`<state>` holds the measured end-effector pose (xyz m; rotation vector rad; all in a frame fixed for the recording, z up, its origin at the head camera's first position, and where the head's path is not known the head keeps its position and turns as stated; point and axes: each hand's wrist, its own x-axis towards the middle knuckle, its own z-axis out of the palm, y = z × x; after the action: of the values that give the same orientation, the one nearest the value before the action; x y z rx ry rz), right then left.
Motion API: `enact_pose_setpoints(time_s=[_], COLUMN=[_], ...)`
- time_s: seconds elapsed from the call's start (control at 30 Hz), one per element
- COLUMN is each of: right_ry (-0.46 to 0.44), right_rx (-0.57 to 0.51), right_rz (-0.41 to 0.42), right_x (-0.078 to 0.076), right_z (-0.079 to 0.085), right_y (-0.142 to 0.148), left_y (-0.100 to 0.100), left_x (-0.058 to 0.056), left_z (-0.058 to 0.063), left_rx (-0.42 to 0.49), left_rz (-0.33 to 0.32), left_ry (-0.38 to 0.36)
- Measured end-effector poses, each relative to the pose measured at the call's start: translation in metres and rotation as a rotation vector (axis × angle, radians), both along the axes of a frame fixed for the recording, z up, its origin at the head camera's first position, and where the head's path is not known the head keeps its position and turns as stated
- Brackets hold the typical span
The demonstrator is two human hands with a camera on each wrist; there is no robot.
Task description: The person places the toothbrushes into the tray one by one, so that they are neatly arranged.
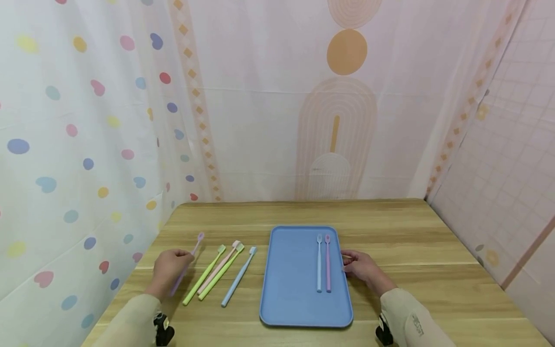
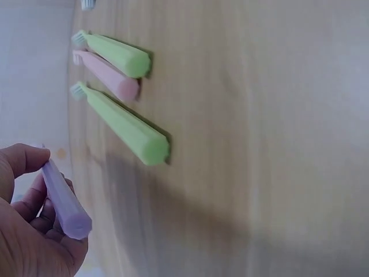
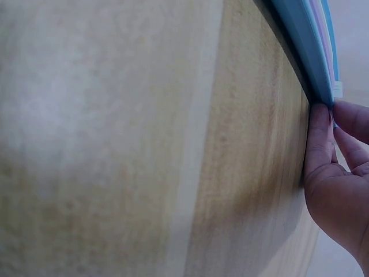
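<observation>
My left hand [image 1: 170, 271] pinches a purple toothbrush [image 2: 67, 203] between thumb and fingers, its bristle head pointing away from me. Just right of it on the table lie two green toothbrushes [image 1: 204, 275], a pink toothbrush [image 1: 217, 273] between them, and a blue toothbrush [image 1: 238, 278]. My right hand [image 1: 363, 270] grips the right rim of a blue tray [image 1: 290, 274], thumb at the top of the rim and fingers against its outer side. Inside the tray, toward its right side, a light blue toothbrush [image 1: 319, 265] and a purple-pink toothbrush [image 1: 328, 265] lie side by side.
The wooden table [image 1: 416, 241] carries everything. Behind it hangs a patterned curtain [image 1: 260, 120], with a dotted curtain [image 1: 108, 168] along the left and a checked one [image 1: 498, 168] at the right. Each wrist wears a black camera mount [image 1: 163, 330].
</observation>
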<state>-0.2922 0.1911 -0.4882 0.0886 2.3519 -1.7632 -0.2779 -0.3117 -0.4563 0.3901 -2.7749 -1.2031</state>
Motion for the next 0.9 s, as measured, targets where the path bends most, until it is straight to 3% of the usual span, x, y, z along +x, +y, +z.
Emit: enact_pose_setpoints(time_s=[0.37, 0.63, 0.9], right_ry=[-0.002, 0.004, -0.007], right_rx=[0.01, 0.0, 0.021], right_rz=[-0.009, -0.012, -0.016], right_x=[0.0, 0.0, 0.0], right_z=[0.002, 0.001, 0.0], right_y=[0.0, -0.001, 0.0], left_y=[0.019, 0.043, 0.071], left_x=[-0.012, -0.022, -0.028], left_z=[0.01, 0.014, 0.017], left_rx=[0.069, 0.081, 0.177], left_rz=[0.016, 0.008, 0.03], left_ry=[-0.002, 0.061, 0.064])
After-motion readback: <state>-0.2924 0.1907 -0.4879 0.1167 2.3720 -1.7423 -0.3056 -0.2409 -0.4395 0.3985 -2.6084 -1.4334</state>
